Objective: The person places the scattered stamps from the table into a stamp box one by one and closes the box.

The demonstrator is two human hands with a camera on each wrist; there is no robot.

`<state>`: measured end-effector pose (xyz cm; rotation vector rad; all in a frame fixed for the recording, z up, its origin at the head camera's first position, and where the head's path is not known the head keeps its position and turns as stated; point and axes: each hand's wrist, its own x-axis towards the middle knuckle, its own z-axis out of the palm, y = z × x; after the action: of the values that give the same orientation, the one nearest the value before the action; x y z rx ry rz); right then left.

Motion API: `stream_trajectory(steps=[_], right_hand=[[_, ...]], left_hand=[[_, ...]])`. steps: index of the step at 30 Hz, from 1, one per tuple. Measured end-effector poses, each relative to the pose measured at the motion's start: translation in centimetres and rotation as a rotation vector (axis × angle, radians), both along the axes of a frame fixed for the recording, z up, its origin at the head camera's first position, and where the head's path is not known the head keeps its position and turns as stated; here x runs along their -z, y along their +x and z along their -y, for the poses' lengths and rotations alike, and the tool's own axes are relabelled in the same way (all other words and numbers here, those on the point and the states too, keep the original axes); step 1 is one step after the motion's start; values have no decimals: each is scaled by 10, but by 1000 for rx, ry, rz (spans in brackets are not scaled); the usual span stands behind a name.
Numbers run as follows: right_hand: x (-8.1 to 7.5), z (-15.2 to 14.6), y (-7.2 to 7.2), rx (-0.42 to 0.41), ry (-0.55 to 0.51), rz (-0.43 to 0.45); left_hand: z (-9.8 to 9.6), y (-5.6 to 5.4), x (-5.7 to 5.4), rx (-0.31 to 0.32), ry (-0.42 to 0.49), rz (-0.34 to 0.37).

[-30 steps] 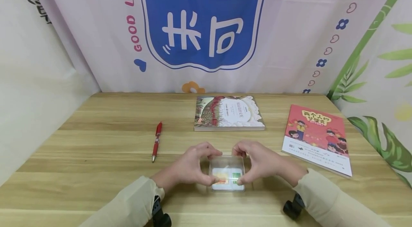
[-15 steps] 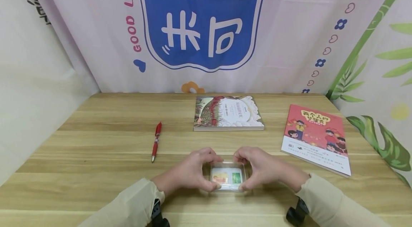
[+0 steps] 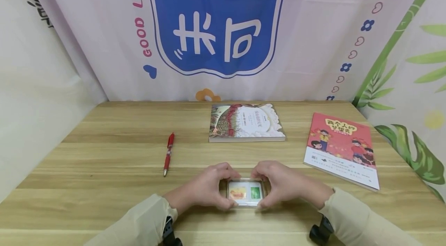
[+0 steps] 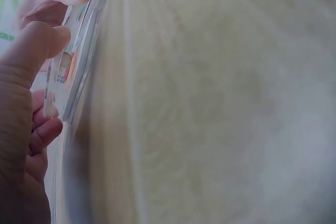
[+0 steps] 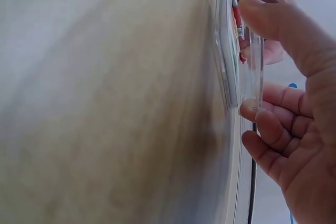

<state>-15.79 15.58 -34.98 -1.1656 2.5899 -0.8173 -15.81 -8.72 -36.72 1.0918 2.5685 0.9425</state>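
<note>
A small clear plastic box (image 3: 245,203) lies in front of me, with a white card bearing an orange picture and a green picture inside its base. My left hand (image 3: 210,188) grips the left end of its clear lid (image 5: 256,72), thumb on the near edge and fingers on the far edge. In the same way my right hand (image 3: 280,184) holds the lid's right end. Both wrist views show a narrow gap between the lid and the base (image 4: 80,77), which lies flat on the table. From the head view, the lid lines up closely over the base.
A red pen (image 3: 168,155) lies on the wooden table (image 3: 115,184) to the left. Behind the box is a book with a pale cover (image 3: 247,122). A red and white book (image 3: 343,149) lies at the right. Printed cloth (image 3: 306,44) hangs along the back edge.
Both hands have come down and slightly nearer with the lid, mostly in the first half second. The lid now sits closer over the base, and the card shows more evenly beneath it.
</note>
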Motion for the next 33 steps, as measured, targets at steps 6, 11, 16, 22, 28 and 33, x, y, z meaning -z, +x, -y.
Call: stream_trajectory(steps=[6,11,16,22,28,33], right_hand=[[1,0,0,-2,-2,1],[2,0,0,4,-9,2],[3,-1,0,3,-10,-5],[4,0,0,3,-2,4],[2,1,-1,6,19,9],[2,1,1,19,28,32]], left_hand=[[0,0,1,11,-1,-9],[0,-1,2,20,14,6],[-1,-1,3,22,15,6],[-1,-1,3,20,9,-3],[-1,1,2,12,-14,-7],[-2,1,2,10,-26,-4]])
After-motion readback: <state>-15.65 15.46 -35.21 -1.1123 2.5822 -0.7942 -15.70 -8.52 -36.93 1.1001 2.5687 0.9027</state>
